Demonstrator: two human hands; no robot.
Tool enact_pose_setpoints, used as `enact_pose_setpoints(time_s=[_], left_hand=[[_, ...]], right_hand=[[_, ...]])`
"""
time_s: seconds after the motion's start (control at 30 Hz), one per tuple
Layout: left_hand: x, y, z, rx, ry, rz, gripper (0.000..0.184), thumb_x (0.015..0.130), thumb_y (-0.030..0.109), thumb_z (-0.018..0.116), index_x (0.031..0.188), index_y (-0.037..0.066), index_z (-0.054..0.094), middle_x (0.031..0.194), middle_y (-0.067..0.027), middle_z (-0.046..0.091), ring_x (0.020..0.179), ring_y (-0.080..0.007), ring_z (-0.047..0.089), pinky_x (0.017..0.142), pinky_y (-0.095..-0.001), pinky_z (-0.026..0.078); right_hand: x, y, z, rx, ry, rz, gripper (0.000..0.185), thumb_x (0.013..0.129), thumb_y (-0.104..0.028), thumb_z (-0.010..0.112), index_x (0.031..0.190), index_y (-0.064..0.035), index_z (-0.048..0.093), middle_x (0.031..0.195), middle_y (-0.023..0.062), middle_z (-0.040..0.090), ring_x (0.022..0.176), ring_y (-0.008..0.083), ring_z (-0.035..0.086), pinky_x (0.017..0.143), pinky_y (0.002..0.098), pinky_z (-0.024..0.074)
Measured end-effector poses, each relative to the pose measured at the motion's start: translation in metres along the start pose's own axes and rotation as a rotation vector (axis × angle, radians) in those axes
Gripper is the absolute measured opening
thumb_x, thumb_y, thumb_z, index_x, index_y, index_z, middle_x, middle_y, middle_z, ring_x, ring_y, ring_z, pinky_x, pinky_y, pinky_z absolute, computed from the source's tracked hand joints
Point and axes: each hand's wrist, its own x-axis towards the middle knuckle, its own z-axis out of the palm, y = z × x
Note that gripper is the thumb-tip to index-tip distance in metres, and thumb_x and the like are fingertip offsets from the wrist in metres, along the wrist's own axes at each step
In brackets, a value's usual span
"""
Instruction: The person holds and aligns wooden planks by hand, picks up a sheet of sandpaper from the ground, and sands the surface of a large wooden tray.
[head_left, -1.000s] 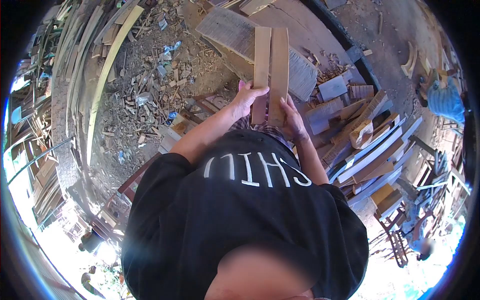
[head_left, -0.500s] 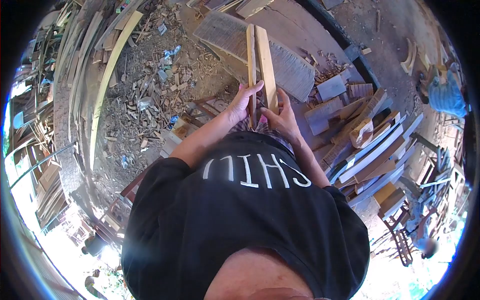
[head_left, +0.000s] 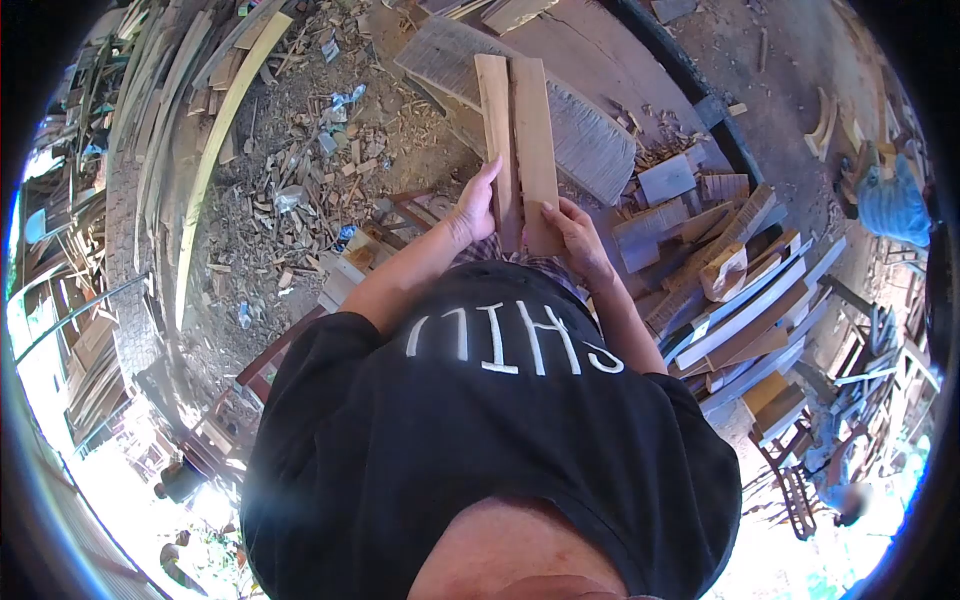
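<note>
The left hand (head_left: 480, 205) is clamped on the left board (head_left: 495, 125), the right hand (head_left: 579, 238) on the right board (head_left: 535, 135) beside it.

Hands: two, left hand (head_left: 478, 205) and right hand (head_left: 578, 238). Held boards (head_left: 536, 135): two. Wide slab (head_left: 590, 145): one. Long yellow strip (head_left: 214, 160): one. Black shirt (head_left: 490, 440): one. Wood scraps (head_left: 372, 167): many, too small and jumbled for an exact count.

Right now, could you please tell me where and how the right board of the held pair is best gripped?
I'd grip the right board near its lower end, coming from the right, thumb on its face, fingers behind: it is long and flat, and the left board crowds its inner edge.
</note>
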Motion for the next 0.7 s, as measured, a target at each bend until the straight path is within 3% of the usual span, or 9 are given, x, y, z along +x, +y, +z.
enact_pose_setpoints(time_s=[0.17,0.23,0.27,0.33,0.37,0.43,0.53,0.67,0.7], left_hand=[[0.005,0.000,-0.012,-0.080,-0.073,-0.082,0.060,0.090,0.058,0.046,0.131,0.013,0.047,0.122,-0.0117,0.057,0.110,-0.0294,0.054,0.093,-0.0471,0.043],[0.004,-0.002,-0.012,-0.017,-0.073,-0.008,0.065,0.089,0.062,0.044,0.127,0.010,0.048,0.106,-0.0116,0.061,0.097,-0.0264,0.058,0.084,-0.0452,0.046],[0.005,-0.002,-0.014,-0.017,-0.073,-0.007,0.065,0.089,0.062,0.044,0.127,0.010,0.048,0.106,-0.0116,0.061,0.097,-0.0264,0.058,0.084,-0.0452,0.046],[0.010,-0.001,-0.023,-0.003,0.014,-0.028,0.054,0.088,0.056,0.053,0.118,0.011,0.052,0.088,-0.0054,0.062,0.078,-0.0190,0.059,0.071,-0.0389,0.049],[0.012,-0.001,-0.028,-0.002,0.014,-0.028,0.054,0.088,0.056,0.053,0.118,0.011,0.052,0.088,-0.0054,0.062,0.078,-0.0190,0.059,0.071,-0.0389,0.049],[0.016,0.000,-0.037,0.112,0.047,-0.017,0.041,0.086,0.046,0.063,0.105,0.012,0.052,0.075,-0.0004,0.057,0.065,-0.0138,0.057,0.058,-0.0317,0.048],[0.014,0.005,-0.024,0.198,0.098,0.151,0.036,0.083,0.035,0.071,0.099,0.011,0.049,0.074,0.0002,0.054,0.061,-0.0123,0.056,0.051,-0.0276,0.047],[0.013,0.012,-0.025,0.220,0.124,0.264,0.032,0.083,0.027,0.071,0.097,0.010,0.047,0.077,-0.0013,0.056,0.064,-0.0126,0.058,0.052,-0.0280,0.049],[0.010,0.017,-0.024,0.237,0.119,0.281,0.030,0.085,0.022,0.070,0.103,0.010,0.049,0.082,-0.0001,0.058,0.072,-0.0120,0.059,0.061,-0.0282,0.049]], right_hand=[[-0.001,-0.004,0.003,0.100,-0.025,0.057,0.031,0.095,-0.020,0.054,0.119,0.0000,0.054,0.103,0.0077,0.063,0.091,0.0146,0.061,0.079,0.0313,0.0519],[-0.001,-0.001,0.003,0.152,-0.013,0.027,0.030,0.096,-0.019,0.053,0.119,-0.0009,0.053,0.102,0.0080,0.063,0.091,0.0161,0.062,0.078,0.0319,0.0531],[-0.003,-0.002,0.003,0.151,-0.014,0.026,0.030,0.096,-0.019,0.053,0.119,-0.0009,0.053,0.102,0.0080,0.063,0.091,0.0161,0.062,0.078,0.0319,0.0531],[-0.006,-0.006,0.002,0.179,-0.007,0.054,0.028,0.096,-0.018,0.052,0.119,-0.0019,0.054,0.103,0.0078,0.063,0.091,0.0158,0.062,0.076,0.0314,0.0534],[-0.007,-0.006,0.002,0.180,-0.008,0.053,0.028,0.096,-0.018,0.052,0.119,-0.0019,0.054,0.103,0.0078,0.063,0.091,0.0158,0.062,0.076,0.0314,0.0534],[-0.008,-0.007,-0.001,0.175,0.016,0.041,0.029,0.096,-0.018,0.052,0.120,-0.0021,0.054,0.103,0.0073,0.063,0.089,0.0154,0.062,0.076,0.0311,0.0532],[-0.006,-0.005,-0.014,0.157,-0.024,0.024,0.030,0.096,-0.019,0.053,0.120,-0.0023,0.054,0.103,0.0062,0.062,0.087,0.0149,0.061,0.076,0.0304,0.0530],[-0.012,-0.010,-0.017,0.153,-0.002,0.006,0.032,0.095,-0.021,0.054,0.122,-0.0026,0.053,0.101,0.0050,0.061,0.085,0.0144,0.061,0.073,0.0312,0.0541],[-0.014,-0.011,-0.018,0.155,-0.025,0.020,0.033,0.095,-0.021,0.054,0.124,-0.0035,0.052,0.104,0.0046,0.061,0.089,0.0133,0.060,0.075,0.0292,0.0520]])
